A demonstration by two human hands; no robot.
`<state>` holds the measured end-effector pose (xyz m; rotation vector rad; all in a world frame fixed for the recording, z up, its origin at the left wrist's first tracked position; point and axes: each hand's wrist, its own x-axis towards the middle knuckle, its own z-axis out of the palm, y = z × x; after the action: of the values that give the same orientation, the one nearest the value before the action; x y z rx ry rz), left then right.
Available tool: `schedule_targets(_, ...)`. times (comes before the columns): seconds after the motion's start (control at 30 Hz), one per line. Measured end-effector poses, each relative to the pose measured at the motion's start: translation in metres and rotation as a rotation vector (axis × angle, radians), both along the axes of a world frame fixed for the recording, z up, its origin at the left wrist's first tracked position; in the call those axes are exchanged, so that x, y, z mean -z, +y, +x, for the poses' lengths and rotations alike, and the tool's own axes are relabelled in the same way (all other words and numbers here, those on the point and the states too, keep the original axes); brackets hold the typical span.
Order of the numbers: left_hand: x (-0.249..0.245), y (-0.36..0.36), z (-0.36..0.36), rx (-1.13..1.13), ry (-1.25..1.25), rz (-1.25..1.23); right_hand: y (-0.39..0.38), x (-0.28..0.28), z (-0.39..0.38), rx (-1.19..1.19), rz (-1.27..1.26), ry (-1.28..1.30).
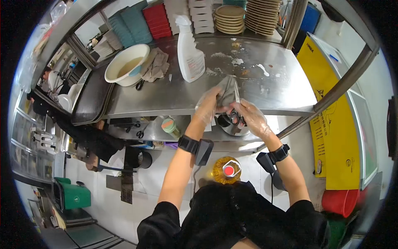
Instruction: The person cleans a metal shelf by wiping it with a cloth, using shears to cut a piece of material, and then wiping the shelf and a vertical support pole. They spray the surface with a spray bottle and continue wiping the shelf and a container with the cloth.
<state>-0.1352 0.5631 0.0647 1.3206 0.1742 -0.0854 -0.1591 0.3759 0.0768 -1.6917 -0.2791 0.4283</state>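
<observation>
My left hand [208, 103], in a clear plastic glove, is closed on a grey cloth [226, 93] at the front edge of the steel table. Close beside it, my right hand [253, 117], also gloved, grips a pair of scissors [236, 90] by its dark handles. The blades point away from me and lie against the cloth's right side. A white spray bottle [191, 58] stands upright beyond my left hand. White foamy smears [263, 69] mark the tabletop to the right of the cloth.
A cream basin [112, 74] with brownish liquid and a crumpled rag [156, 66] sit on the left of the steel table [145, 97]. Stacked plates [261, 16] line the back. Below are a lidded jar [170, 126] and an oil jug [226, 172]. A yellow freezer [331, 120] stands right.
</observation>
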Motion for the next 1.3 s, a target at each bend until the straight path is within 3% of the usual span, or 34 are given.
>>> schedule_targets(0.07,-0.003,0.001,-0.004,0.172,0.088,-0.321,-0.002,0.006,0.005,-0.022,-0.096,0.011)
schedule_targets(0.13,-0.007,0.001,-0.012,0.215,0.038,-0.251,-0.003,0.017,0.01,-0.07,-0.156,-0.177)
schedule_targets(0.27,-0.003,-0.004,-0.018,0.315,-0.048,-0.055,-0.004,0.002,0.007,-0.059,-0.266,-0.088)
schedule_targets(0.4,-0.004,-0.01,-0.018,0.348,-0.056,-0.006,-0.01,0.0,0.003,-0.199,-0.273,0.005)
schedule_targets(0.47,-0.016,-0.014,-0.026,0.148,0.018,0.027,-0.012,-0.002,-0.008,-0.084,0.067,0.203)
schedule_targets(0.5,-0.012,-0.013,-0.023,0.15,0.017,0.027,-0.016,0.0,-0.011,-0.088,0.353,0.249)
schedule_targets(0.57,0.003,-0.008,-0.015,0.108,-0.044,-0.208,-0.025,0.012,-0.014,-0.214,0.379,-0.114)
schedule_targets(0.63,-0.01,-0.015,-0.022,0.066,-0.003,-0.213,-0.03,0.024,-0.005,-0.28,0.283,-0.185)
schedule_targets(0.7,-0.004,-0.016,-0.018,0.125,-0.053,-0.26,-0.03,0.031,-0.004,-0.279,1.09,0.849)
schedule_targets(0.87,0.013,-0.005,-0.005,0.06,-0.011,-0.359,-0.031,0.035,-0.002,-0.247,1.131,0.87)
schedule_targets(0.93,0.015,0.003,-0.001,-0.026,-0.022,-0.422,-0.033,0.028,-0.009,-0.327,1.028,0.883)
schedule_targets(0.97,0.014,0.013,0.002,-0.063,-0.04,-0.455,-0.037,0.024,-0.012,-0.486,0.975,0.773)
schedule_targets(1.13,-0.008,0.049,-0.011,-0.108,-0.106,-0.511,-0.039,0.025,-0.024,-0.34,0.926,0.759)
schedule_targets(1.23,-0.003,0.055,-0.038,-0.138,-0.113,-0.328,-0.029,0.025,-0.025,-0.368,0.946,0.793)
schedule_targets(1.3,0.031,0.062,-0.045,-0.112,-0.071,-0.267,-0.015,0.023,-0.026,-0.395,0.945,0.804)
